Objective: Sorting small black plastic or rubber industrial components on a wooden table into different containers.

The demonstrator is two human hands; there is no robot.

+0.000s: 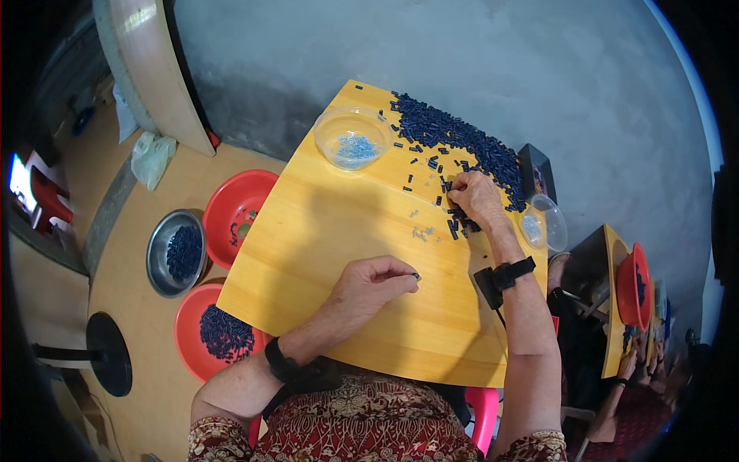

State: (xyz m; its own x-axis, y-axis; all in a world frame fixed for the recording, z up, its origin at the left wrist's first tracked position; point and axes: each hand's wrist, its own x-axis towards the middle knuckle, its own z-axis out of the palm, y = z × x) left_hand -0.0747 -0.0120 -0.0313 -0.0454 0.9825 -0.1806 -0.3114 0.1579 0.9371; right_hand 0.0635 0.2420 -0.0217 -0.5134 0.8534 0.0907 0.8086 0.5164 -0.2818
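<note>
My left hand (372,286) is over the near middle of the yellow table (308,231), thumb and forefinger pinched on a small dark piece (416,276). Farther right, my right hand (476,196) reaches down among loose dark blue cylinders, its fingers closed at the pile's near edge; what they grip is hidden. The large pile of short dark blue cylinders (454,135) spreads along the table's far right side. Several small clear bits (425,233) lie scattered between my hands. A clear round bowl (352,138) at the far left of the table holds light blue pieces.
A smaller clear bowl (544,223) and a black tray (536,173) stand at the right edge. On the floor at left are a red basin (245,183), a metal bowl (158,281) and another red basin (188,339) with dark pieces. Another person's hands (630,366) work at right.
</note>
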